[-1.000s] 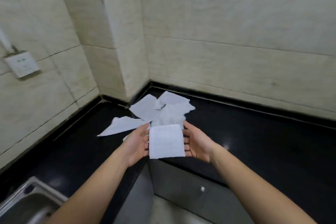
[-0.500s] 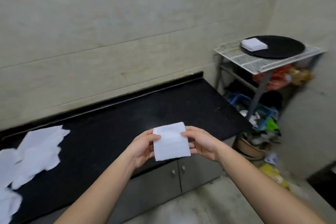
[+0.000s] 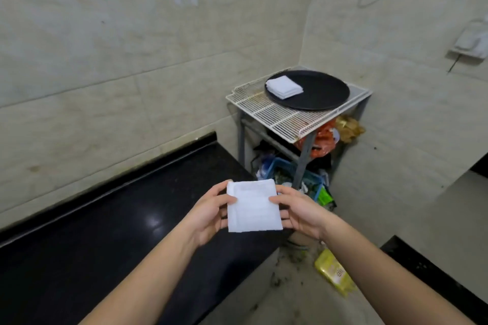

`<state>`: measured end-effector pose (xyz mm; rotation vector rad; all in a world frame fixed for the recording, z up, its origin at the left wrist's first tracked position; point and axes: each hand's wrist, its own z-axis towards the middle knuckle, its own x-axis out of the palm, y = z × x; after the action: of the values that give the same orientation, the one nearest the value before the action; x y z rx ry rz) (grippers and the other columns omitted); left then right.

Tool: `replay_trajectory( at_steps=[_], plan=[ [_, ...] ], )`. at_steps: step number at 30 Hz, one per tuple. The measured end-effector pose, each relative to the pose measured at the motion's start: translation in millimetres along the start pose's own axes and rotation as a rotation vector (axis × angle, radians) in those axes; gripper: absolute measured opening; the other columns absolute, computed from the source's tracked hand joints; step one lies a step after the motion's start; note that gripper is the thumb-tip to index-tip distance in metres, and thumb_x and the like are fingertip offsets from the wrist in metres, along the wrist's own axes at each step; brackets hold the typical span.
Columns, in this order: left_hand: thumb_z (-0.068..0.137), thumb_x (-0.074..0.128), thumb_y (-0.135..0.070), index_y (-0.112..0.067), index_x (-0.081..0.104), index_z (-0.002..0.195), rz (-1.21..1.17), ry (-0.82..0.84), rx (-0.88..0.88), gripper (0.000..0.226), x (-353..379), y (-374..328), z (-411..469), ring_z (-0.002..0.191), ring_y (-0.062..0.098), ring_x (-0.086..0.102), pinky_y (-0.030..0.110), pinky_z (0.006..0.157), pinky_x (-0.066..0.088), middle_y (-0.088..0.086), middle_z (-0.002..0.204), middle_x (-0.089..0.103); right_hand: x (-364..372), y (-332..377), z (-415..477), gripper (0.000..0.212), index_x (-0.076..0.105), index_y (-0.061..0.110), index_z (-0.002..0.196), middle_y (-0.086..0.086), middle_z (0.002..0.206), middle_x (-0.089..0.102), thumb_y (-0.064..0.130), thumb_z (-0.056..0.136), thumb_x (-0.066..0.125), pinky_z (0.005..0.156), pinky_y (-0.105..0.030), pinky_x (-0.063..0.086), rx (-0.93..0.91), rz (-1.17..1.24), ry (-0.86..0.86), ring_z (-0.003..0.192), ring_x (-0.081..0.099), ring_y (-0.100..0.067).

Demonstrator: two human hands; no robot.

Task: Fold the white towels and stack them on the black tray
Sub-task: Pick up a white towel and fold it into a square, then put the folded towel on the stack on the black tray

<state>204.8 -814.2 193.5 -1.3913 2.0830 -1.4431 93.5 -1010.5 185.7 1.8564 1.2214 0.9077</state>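
A folded white towel point(image 3: 252, 206) is held flat in front of me, above the end of the black counter. My left hand point(image 3: 210, 212) grips its left edge and my right hand point(image 3: 297, 210) grips its right edge, thumbs on top. Farther off to the right, a round black tray point(image 3: 323, 91) rests on a white wire rack. A small stack of folded white towels point(image 3: 284, 86) lies on the tray's left part. The unfolded towels are out of view.
The black counter point(image 3: 111, 227) runs along the tiled wall to my left. The wire rack point(image 3: 285, 116) stands on a metal frame in the corner, with bags and a blue basket point(image 3: 293, 171) beneath. A yellow packet point(image 3: 334, 272) lies on the floor.
My view has swung right, from the towel pile in the counter corner to the rack with the tray. Both hands kept hold of the folded towel and carried it along.
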Motion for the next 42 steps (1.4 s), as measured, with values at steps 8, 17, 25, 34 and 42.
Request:
replay_trajectory(
  at_steps=[8, 17, 25, 34, 42],
  plan=[
    [0.090, 0.058, 0.001, -0.023, 0.054, 0.133, 0.061, 0.139, 0.089, 0.049, 80, -101, 108, 0.077, 0.015, 0.072, 0.036, 0.064, 0.058, 0.005, 0.106, 0.070, -83, 107, 40, 0.029, 0.058, 0.023, 0.129, -0.008, 0.116, 0.074, 0.014, 0.103, 0.051, 0.091, -0.047, 0.058, -0.131, 0.026, -0.130, 0.103, 0.072, -0.031],
    [0.090, 0.057, -0.004, -0.010, 0.061, 0.125, 0.105, 0.076, 0.127, 0.036, 152, -163, 232, 0.077, 0.018, 0.065, 0.031, 0.058, 0.056, 0.007, 0.102, 0.070, -186, 191, 134, 0.029, 0.061, 0.021, 0.127, -0.007, 0.116, 0.074, 0.012, 0.101, 0.051, 0.094, -0.047, 0.057, -0.192, -0.058, -0.127, 0.105, 0.072, -0.029],
    [0.093, 0.053, 0.000, -0.005, 0.058, 0.124, -0.014, -0.190, 0.122, 0.032, 206, -215, 356, 0.087, 0.024, 0.066, 0.033, 0.056, 0.057, 0.012, 0.112, 0.067, -274, 297, 276, 0.034, 0.057, 0.022, 0.133, -0.006, 0.119, 0.072, 0.020, 0.099, 0.058, 0.090, -0.042, 0.059, -0.153, -0.180, -0.002, 0.102, 0.073, -0.023],
    [0.087, 0.054, 0.004, 0.000, 0.038, 0.144, -0.091, -0.441, 0.136, 0.059, 216, -248, 433, 0.071, 0.021, 0.071, 0.034, 0.058, 0.057, 0.007, 0.094, 0.067, -300, 345, 385, 0.026, 0.064, 0.025, 0.124, -0.001, 0.116, 0.073, 0.019, 0.100, 0.056, 0.097, -0.044, 0.054, -0.106, -0.284, 0.100, 0.107, 0.070, -0.021],
    [0.091, 0.055, 0.007, -0.010, 0.048, 0.125, -0.174, -0.545, 0.146, 0.039, 215, -240, 465, 0.084, 0.024, 0.068, 0.039, 0.064, 0.057, 0.010, 0.107, 0.065, -299, 345, 416, 0.027, 0.065, 0.023, 0.125, 0.002, 0.108, 0.074, 0.018, 0.101, 0.055, 0.074, -0.030, 0.054, -0.066, -0.283, 0.085, 0.098, 0.070, -0.017]
  ],
)
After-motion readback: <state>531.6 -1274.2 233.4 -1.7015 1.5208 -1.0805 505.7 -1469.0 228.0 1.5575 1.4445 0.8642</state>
